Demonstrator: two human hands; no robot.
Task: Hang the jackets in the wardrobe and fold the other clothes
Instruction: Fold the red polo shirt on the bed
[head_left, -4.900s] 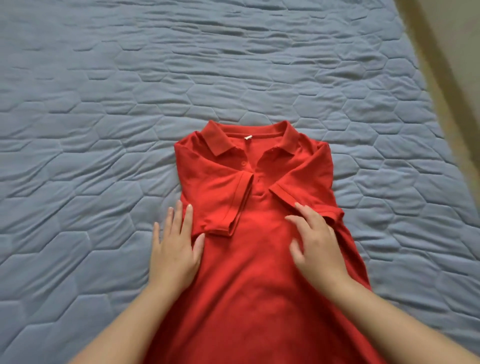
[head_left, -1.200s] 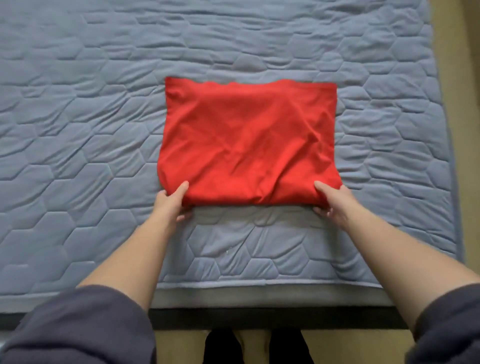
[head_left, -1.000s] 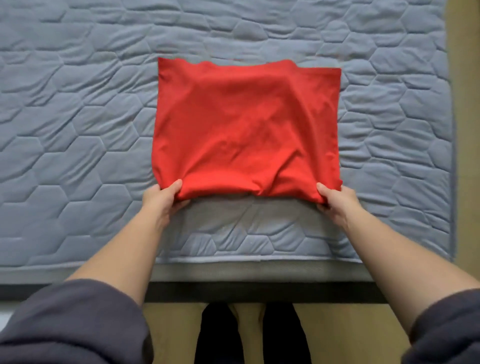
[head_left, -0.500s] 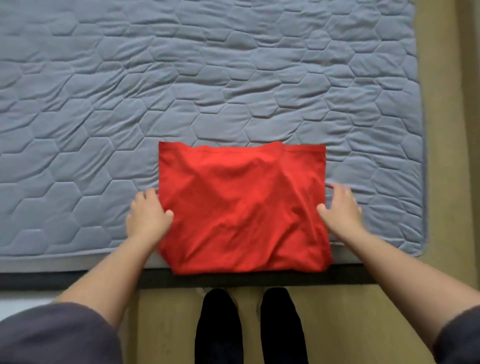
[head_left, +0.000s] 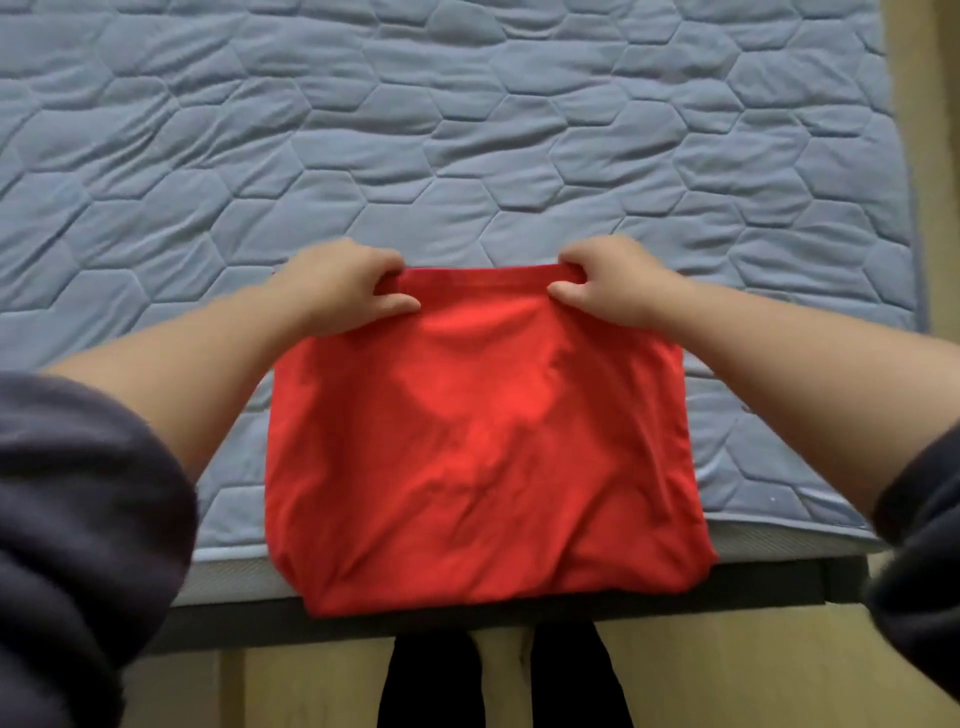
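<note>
At bed (head_left: 467, 156) edge: folded red shirt (head_left: 483, 441), creased.

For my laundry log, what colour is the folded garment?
The garment is plain red; the head view shows it.

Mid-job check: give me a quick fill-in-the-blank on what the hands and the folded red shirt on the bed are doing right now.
1. The left hand and the right hand both pinch the ____ edge of the folded red fabric shirt.
2. The shirt lies on a blue-grey quilted bed cover stitched in ____ shapes.
3. The shirt's ____ edge hangs past the cover's edge, toward the person.

Missing words: far; hexagon; near
</note>
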